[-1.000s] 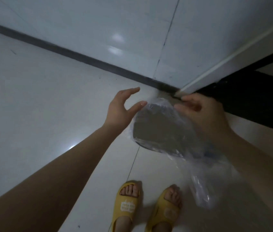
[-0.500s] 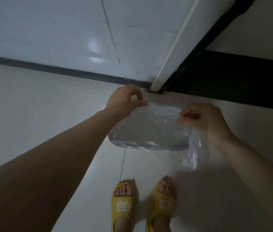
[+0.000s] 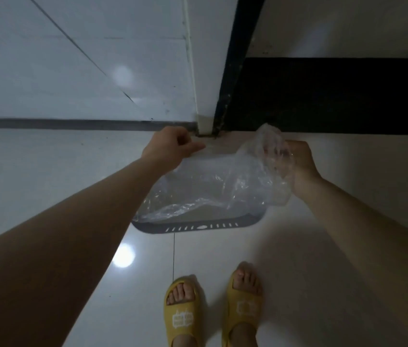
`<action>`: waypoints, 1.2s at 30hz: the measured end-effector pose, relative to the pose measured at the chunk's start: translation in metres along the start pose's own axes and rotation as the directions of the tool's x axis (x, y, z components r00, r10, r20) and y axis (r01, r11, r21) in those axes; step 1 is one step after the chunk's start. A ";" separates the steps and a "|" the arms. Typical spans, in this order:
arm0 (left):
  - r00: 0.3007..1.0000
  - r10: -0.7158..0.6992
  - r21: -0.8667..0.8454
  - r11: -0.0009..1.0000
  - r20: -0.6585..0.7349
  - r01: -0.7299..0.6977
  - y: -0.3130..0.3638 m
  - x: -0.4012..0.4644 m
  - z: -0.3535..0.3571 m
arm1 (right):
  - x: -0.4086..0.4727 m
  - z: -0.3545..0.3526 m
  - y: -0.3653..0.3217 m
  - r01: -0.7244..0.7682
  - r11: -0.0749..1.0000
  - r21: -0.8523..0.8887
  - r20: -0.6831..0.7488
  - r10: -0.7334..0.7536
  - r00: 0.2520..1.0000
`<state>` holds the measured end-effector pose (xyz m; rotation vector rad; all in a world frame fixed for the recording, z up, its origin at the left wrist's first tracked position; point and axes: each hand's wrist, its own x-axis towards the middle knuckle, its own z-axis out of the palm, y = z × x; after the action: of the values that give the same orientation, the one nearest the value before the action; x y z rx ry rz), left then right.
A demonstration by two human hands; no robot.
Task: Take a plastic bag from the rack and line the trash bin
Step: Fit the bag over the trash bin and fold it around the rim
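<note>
Standing on a pale tiled floor (image 3: 47,186) are two feet in yellow slippers (image 3: 182,314), and just beyond them sits the grey trash bin (image 3: 198,226), only its near rim with a row of slots showing under the clear plastic bag (image 3: 210,186) spread over its top. Farther out, the left hand (image 3: 170,149) pinches the bag's far left edge between thumb and fingers while the right hand (image 3: 295,159) is closed around a bunched wad of the film, both held over the bin near a dark skirting strip (image 3: 72,123) and a black door frame (image 3: 233,71)

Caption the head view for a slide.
Both hands, left hand and right hand, stretch a clear plastic bag over the grey trash bin.
</note>
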<state>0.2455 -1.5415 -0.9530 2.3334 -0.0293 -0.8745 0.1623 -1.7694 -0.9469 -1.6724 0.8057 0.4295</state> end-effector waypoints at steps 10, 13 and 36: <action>0.997 0.071 -0.041 0.997 0.006 -0.071 0.007 -0.009 -0.006 | -0.005 -0.006 0.002 -0.040 0.993 0.110 0.033 0.036 0.999; 0.992 0.120 0.001 0.993 -0.042 -0.120 0.017 -0.022 -0.006 | -0.008 -0.021 -0.005 0.000 0.997 0.084 -0.025 0.003 1.000; 0.935 0.170 0.343 0.897 0.312 -0.277 0.028 -0.047 0.018 | -0.090 -0.024 0.023 0.420 0.613 -0.670 0.305 -0.289 0.908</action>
<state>0.2036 -1.5626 -0.9201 2.4702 -0.6314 -1.1469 0.0803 -1.7698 -0.8976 -2.4401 0.1218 0.6484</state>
